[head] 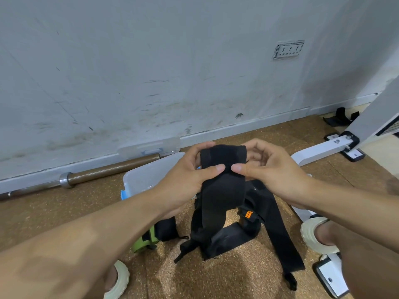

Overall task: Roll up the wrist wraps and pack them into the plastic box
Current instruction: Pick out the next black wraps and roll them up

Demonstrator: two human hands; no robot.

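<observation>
The person is rolling the long black fabric wrist wrap [222, 169] in the air above the cork floor [64, 212], its tail trailing down. Keeping the edges lined up and the turns tight will be helping it fit. The left hand [190, 178] and right hand [272, 169] are both pinching the roll, thumbs in front, fingers curled behind. The clear plastic box [146, 175] is sitting just beyond.

Soft, even indoor light, fairly dim, with no harsh glare. A pale sheen sits on the cork floor [216, 275] low in the view, faint shadows around it. Wide-angle bending curves the skirting board [248, 124]. Forearms at the bottom edges look blurred.
</observation>
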